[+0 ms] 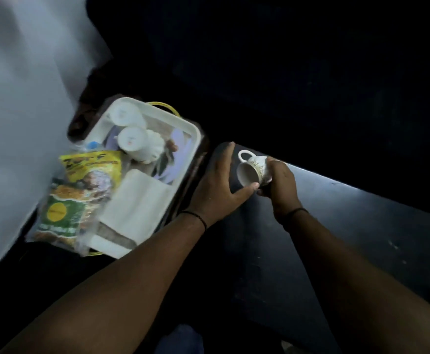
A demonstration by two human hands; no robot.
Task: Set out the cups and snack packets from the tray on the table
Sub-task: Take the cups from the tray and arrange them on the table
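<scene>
A white cup (pixel 250 169) with a gold pattern and a looped handle lies tilted on its side above the dark table (pixel 349 221). My right hand (pixel 280 185) grips it from the right, and the fingertips of my left hand (pixel 219 185) touch its rim from below. To the left stands a white tray (pixel 183 123) with yellow handles. It holds two upside-down white cups (pixel 132 140), a yellow snack packet (pixel 93 167), a green and orange snack packet (pixel 63 213) and folded white napkins (pixel 137 203).
A pale wall (pixel 17 111) fills the left side. The tray rests on a dark brown surface (pixel 81 116) next to the table's left end. Everything beyond the table's far edge is black and unreadable. A blue cap (pixel 93 144) shows behind the yellow packet.
</scene>
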